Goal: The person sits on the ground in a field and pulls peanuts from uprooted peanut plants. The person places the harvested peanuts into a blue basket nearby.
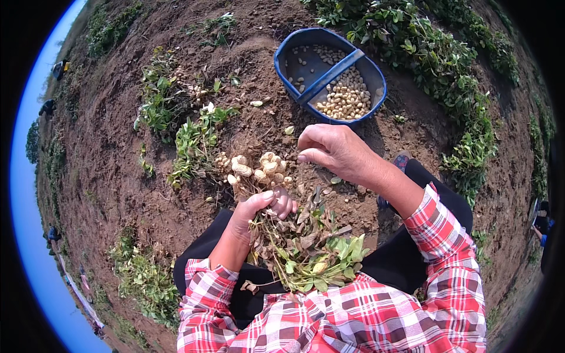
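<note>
My left hand (252, 213) is closed around the stems of an uprooted peanut plant (315, 262). Its leafy end lies across my lap, and its roots point away from me with a cluster of pale peanuts (265, 168) just beyond my fist. To the right of that cluster, my right hand (334, 148) hangs above the soil with fingers curled and thumb drawn in. Whatever its fingertips may hold is hidden. Past my right hand stands a blue bucket (331, 80) with a bar across its top and many loose peanuts (347, 97) inside.
Other pulled peanut plants (194, 141) lie on the brown soil (118, 170) to the left, one (144, 276) close to my left knee. Leafy green plants (435, 59) run along the right. A person (542, 226) is partly visible at the far right edge.
</note>
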Available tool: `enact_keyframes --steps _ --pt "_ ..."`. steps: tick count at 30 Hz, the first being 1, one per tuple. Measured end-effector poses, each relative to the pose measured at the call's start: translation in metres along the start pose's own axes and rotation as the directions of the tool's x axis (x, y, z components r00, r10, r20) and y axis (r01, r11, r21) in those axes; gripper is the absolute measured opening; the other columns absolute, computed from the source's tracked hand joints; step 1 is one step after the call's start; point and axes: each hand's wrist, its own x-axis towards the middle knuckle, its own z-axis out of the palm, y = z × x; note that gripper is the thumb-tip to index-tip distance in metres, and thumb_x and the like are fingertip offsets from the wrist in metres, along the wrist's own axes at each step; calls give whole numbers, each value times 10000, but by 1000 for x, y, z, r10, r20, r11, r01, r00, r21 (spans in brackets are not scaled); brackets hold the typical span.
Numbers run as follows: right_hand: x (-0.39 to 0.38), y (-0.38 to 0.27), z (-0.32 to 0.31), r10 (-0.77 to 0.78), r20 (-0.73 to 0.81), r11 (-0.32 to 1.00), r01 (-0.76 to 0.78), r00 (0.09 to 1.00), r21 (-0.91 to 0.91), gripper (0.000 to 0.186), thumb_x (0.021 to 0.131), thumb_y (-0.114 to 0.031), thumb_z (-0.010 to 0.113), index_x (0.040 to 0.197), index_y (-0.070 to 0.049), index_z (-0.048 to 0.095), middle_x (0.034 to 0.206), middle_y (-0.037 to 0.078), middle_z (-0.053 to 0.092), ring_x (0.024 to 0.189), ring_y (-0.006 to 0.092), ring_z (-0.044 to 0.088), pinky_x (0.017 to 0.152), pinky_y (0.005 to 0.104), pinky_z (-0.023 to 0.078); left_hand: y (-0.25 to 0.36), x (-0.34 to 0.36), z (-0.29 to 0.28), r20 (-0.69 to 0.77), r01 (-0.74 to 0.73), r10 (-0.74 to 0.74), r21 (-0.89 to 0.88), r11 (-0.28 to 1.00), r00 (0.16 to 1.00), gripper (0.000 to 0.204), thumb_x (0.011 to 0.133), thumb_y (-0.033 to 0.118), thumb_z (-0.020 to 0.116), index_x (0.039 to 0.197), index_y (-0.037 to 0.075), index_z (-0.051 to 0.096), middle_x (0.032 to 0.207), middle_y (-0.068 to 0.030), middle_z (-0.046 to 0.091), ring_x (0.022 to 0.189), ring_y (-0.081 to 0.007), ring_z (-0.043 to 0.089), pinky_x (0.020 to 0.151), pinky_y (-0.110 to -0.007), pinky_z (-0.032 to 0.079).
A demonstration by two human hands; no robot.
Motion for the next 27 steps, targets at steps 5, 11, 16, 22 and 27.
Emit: enact_keyframes --steps 5,11,16,22,27 --pt "-17 -8 49 -73 16 958 65 997 278 289 850 -97 676 1095 -4 554 891 103 581 794 205 627 704 347 502 3 0 10 -138 55 -59 -31 998 989 273 881 263 599 976 7 609 777 -50 588 701 -180 561 711 -331 474" --pt "-20 0 48 -90 93 996 92 992 -13 201 886 -160 589 996 -3 530 823 189 612 778 377 633 689 454 497 6 7 23 -508 58 -30 38 998 861 270 913 154 639 1156 45 599 999 -38 653 874 -134 635 758 -298 549" --pt "-32 14 77 57 113 966 -83 992 244 251 893 -216 511 921 33 490 781 248 596 758 444 594 671 501 464 -1 9 17 -576 77 2 112 991 817 269 882 123 690 1135 59 625 1025 -30 667 906 -130 639 788 -293 531" --pt "-21 10 51 -175 360 901 2 917 433 308 980 -236 442 997 29 598 869 154 628 809 253 605 772 375 476 2 -5 11 -411 103 -109 -35 994 905 258 922 253 607 926 0 656 816 -79 653 685 -160 590 603 -282 456" --pt "-23 -20 23 -250 546 735 -211 799 645 352 999 -287 428 1021 5 624 741 20 536 656 135 498 608 282 421 8 -15 19 -166 161 -157 11 987 973 320 859 343 614 803 29 588 692 -48 569 600 -151 507 628 -291 438"
